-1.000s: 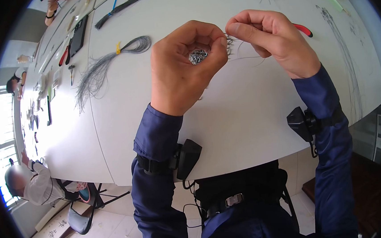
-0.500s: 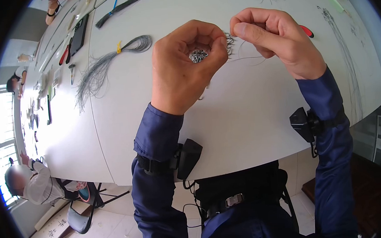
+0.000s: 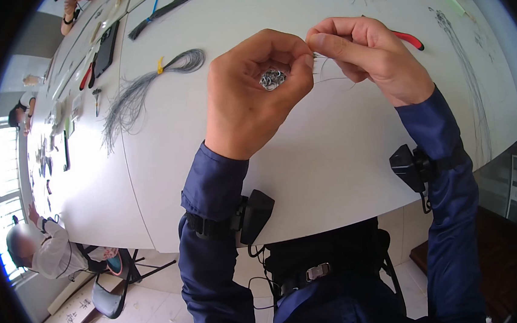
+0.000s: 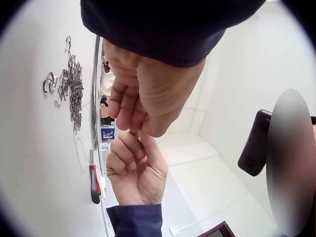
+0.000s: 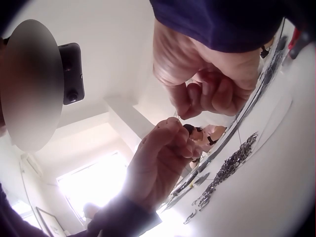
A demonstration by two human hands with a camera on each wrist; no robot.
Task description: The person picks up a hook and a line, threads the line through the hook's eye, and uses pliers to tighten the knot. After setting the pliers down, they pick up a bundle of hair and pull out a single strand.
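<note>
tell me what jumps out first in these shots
Two hands meet fingertip to fingertip above the white table: the left hand cups small metal rings, the right hand pinches a thin wire beside it. Left of them lies a grey strand bundle with a yellow tie.

Counted two hands: one left hand (image 3: pixel 253 95), one right hand (image 3: pixel 371 55). Counted two wrist cameras (image 3: pixel 255 213), one per forearm. Found one cluster of metal rings (image 3: pixel 272 78) in the left palm, pieces too small to number, and one fine wire strand (image 3: pixel 322 65) at the meeting fingertips. Logged three tied bundles on one table (image 3: pixel 331 156): one grey bundle (image 3: pixel 143 88), two dark bundles (image 3: pixel 167 8). Noted two red-handled tools (image 3: pixel 410 39), one dark tablet (image 3: pixel 106 49), two seated persons (image 3: pixel 40 245).
</note>
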